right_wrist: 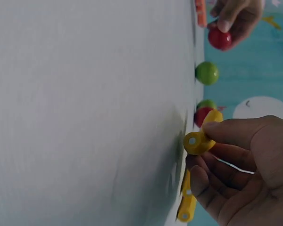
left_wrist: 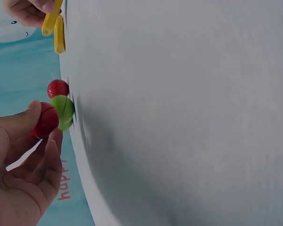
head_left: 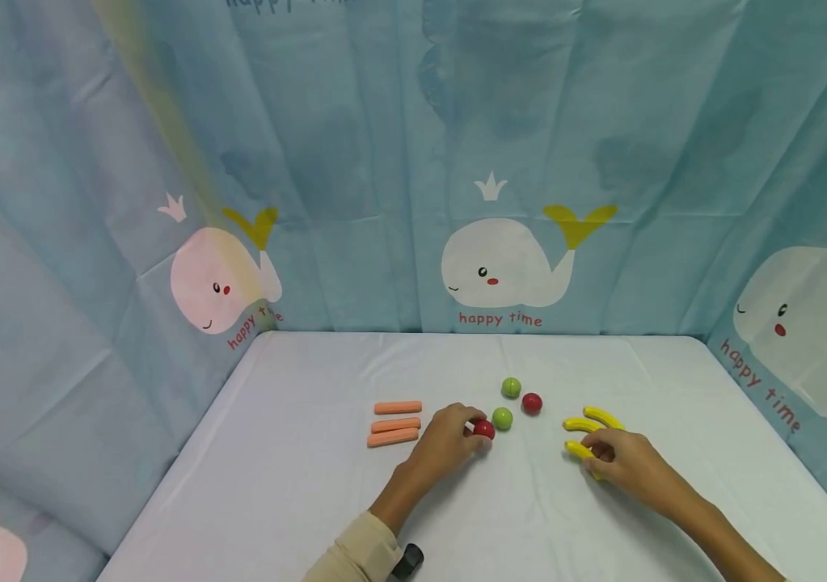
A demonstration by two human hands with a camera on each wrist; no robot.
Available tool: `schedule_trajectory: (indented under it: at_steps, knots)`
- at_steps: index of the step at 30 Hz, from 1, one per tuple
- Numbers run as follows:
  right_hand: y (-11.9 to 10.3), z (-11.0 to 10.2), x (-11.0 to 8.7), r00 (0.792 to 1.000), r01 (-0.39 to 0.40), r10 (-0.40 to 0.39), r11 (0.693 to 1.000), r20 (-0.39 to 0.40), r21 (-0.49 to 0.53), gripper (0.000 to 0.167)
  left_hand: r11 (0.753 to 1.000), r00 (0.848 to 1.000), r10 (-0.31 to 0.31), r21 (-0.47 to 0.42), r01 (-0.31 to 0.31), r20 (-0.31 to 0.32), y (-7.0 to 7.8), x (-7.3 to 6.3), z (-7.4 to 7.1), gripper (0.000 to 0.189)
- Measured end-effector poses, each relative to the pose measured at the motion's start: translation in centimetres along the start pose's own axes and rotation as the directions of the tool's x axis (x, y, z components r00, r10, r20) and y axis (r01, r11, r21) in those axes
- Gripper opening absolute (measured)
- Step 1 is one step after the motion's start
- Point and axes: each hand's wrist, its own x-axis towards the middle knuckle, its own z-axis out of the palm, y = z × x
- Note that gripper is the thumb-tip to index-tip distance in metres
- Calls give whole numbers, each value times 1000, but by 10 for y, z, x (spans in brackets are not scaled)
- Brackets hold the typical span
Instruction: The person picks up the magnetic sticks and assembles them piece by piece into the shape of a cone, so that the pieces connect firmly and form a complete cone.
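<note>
The near edge of the table (head_left: 289, 372) lies out of view, and both forearms are cut off at the bottom of the head view. The left hand (head_left: 445, 440) reaches forward, a beige sleeve (head_left: 360, 551) behind its wrist, and pinches a red ball (head_left: 483, 429) between thumb and fingers, which cover part of it. The right hand (head_left: 624, 461) slants in from the table's near right corner and grips a yellow banana (head_left: 579, 450), hiding its middle. Whether either held thing touches the cloth is hard to tell. Two other bananas (head_left: 604, 417) lie just beyond that hand, toward the far edge. Two green balls (head_left: 503, 418) and another red one (head_left: 532, 403) sit between the hands; the right wrist view partly hides some behind the gripped banana. Three orange sticks (head_left: 398, 407) lie nearer the left edge.
</note>
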Motion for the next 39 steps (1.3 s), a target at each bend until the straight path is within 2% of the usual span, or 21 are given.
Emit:
schedule_trajectory:
  at_steps: [6, 15, 25, 30, 39]
  knots:
    - [-14, 10, -1, 1000, 23, -23, 1000, -3, 17, 26, 997, 999, -16, -69, 19, 50, 9, -2, 9, 31]
    - [-28, 22, -1, 998, 63, -65, 996, 24, 67, 22, 999, 995, 22, -52, -18, 92, 18, -6, 22, 30]
    - [-36, 30, -1, 989, 133, -138, 987, 53, 88, 21, 995, 993, 45, -92, -35, 107, 23, -7, 29, 28]
    - [-36, 32, -1, 988, 134, -139, 988, 68, 81, 21, 996, 990, 62, -71, -54, 126, 23, -6, 30, 28]
    - [-36, 35, -3, 986, 106, -117, 990, 122, 89, 22, 998, 987, 50, 15, -53, 153, 23, -6, 30, 32]
